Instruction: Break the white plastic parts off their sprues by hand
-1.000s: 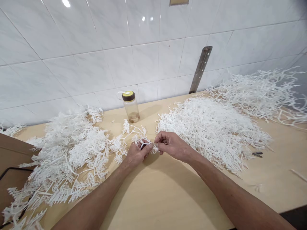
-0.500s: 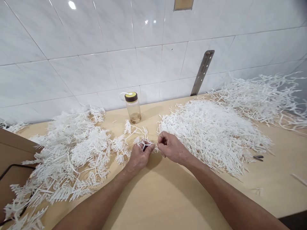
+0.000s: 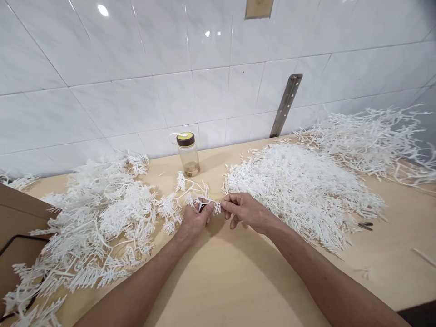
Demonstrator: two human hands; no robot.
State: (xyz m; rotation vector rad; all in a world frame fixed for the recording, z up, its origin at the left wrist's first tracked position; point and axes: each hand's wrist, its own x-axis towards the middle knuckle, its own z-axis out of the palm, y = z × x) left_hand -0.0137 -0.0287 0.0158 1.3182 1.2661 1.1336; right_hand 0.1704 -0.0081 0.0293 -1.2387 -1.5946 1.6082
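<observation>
My left hand (image 3: 194, 221) is closed around a branched white plastic sprig (image 3: 190, 190) and a small dark tool whose tip shows between its fingers. My right hand (image 3: 245, 211) pinches a small white tip piece of that sprig (image 3: 217, 207) right beside the left fingers. Both hands meet at the middle of the wooden table (image 3: 231, 281). A tangled heap of branched white sprigs (image 3: 98, 218) lies left of the hands. A denser pile of short white tip pieces (image 3: 299, 186) lies to the right.
A clear jar with a brown and yellow lid (image 3: 188, 153) stands by the white tiled wall. A metal bracket (image 3: 285, 105) leans on the wall. Bare white stems (image 3: 374, 136) are piled far right. A small dark cutter (image 3: 365, 225) lies right. A cardboard box (image 3: 17, 227) sits at left.
My right hand has loosened from a tight fist into a pinch with the lower fingers hanging, staying at the sprig's tip. The left hand has barely moved.
</observation>
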